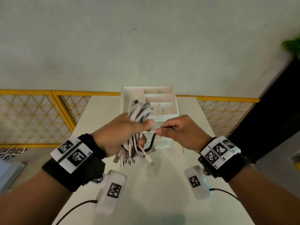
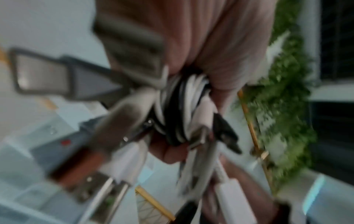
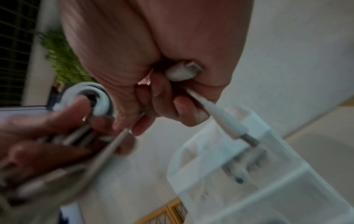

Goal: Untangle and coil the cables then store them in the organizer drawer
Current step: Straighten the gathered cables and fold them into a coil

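My left hand (image 1: 120,135) grips a thick bundle of white and black cables (image 1: 139,114) above the white table (image 1: 162,200). Several plug ends (image 1: 126,161) hang below the fist. My right hand (image 1: 178,132) pinches the end of one black cable (image 1: 152,140) that loops out of the bundle's lower part. The white organizer (image 1: 170,111), with open top compartments and drawers below, stands just behind both hands. In the blurred left wrist view my fingers (image 2: 220,53) wrap the bundle (image 2: 182,113). The right wrist view shows a cable plug (image 3: 229,128) sticking out past my curled fingers (image 3: 182,109), over the organizer (image 3: 268,189).
A yellow lattice fence (image 1: 32,114) runs behind the table on both sides. A green plant (image 1: 290,46) and a dark panel (image 1: 267,103) are at the right. A patterned rug (image 1: 11,153) lies on the floor at left.
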Action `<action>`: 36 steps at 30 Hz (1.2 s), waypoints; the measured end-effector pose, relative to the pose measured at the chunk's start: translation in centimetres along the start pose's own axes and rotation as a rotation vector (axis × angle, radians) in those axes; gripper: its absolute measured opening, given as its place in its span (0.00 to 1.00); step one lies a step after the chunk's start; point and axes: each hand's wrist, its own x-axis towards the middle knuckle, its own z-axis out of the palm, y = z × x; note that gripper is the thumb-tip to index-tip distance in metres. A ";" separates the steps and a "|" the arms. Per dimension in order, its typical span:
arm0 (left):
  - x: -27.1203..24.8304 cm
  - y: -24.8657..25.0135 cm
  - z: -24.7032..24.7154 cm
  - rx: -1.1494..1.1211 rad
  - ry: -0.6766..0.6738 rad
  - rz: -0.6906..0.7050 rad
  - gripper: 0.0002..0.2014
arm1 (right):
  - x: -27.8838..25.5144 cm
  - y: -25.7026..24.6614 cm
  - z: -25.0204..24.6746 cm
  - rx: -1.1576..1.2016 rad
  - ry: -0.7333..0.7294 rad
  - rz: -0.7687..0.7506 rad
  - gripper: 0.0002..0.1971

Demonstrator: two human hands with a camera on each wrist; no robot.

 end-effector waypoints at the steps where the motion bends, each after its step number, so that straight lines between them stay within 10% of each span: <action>1: 0.1 -0.2 0.5 0.104 0.008 0.017 0.03 | 0.5 -0.5 -0.3 -0.050 0.017 -0.027 0.09; 10: 1.7 -0.4 1.4 0.253 0.168 0.075 0.06 | 1.0 -3.3 0.0 -0.137 0.129 -0.124 0.08; 19: 2.0 -0.4 0.4 -0.224 0.247 0.158 0.08 | -0.2 -2.7 -0.5 0.285 0.372 -0.026 0.07; 26: 2.2 -0.7 2.4 -0.064 0.163 0.236 0.21 | 0.2 -3.3 3.8 -0.145 0.527 -0.253 0.16; 36: 2.3 -1.3 1.9 -0.172 0.397 0.198 0.07 | -0.6 -3.3 3.1 -0.281 0.448 -0.435 0.13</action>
